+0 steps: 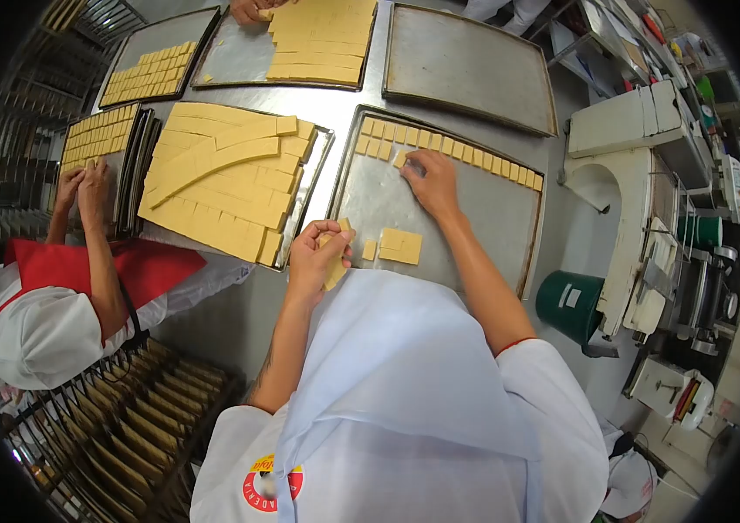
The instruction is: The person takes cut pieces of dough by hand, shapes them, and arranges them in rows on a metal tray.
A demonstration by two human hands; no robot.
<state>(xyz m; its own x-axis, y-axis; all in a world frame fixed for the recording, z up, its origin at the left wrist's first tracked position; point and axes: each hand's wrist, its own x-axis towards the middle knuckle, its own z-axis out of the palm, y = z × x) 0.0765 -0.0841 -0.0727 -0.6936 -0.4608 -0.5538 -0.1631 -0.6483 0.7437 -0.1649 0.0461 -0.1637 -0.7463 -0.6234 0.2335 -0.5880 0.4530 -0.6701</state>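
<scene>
My left hand [321, 254] is closed on yellow dough pieces [335, 274], held over the near left edge of a metal tray [492, 228]. My right hand [429, 181] pinches a small dough piece [400, 159] at the tray's surface, beside the second row. A full row of small rectangular pieces [446, 146] lines the tray's far side, with a few more below it at the left. Between my arms, a larger dough block [400, 246] and a small piece [370, 250] lie on the tray.
Left of my tray, another tray [321, 157] holds a cut dough sheet [222, 179]. A co-worker in a red apron handles pieces at the far left; another person's hand [250, 10] is at the top. A bare-surfaced tray [470, 65], green bin [568, 305] and racks stand around.
</scene>
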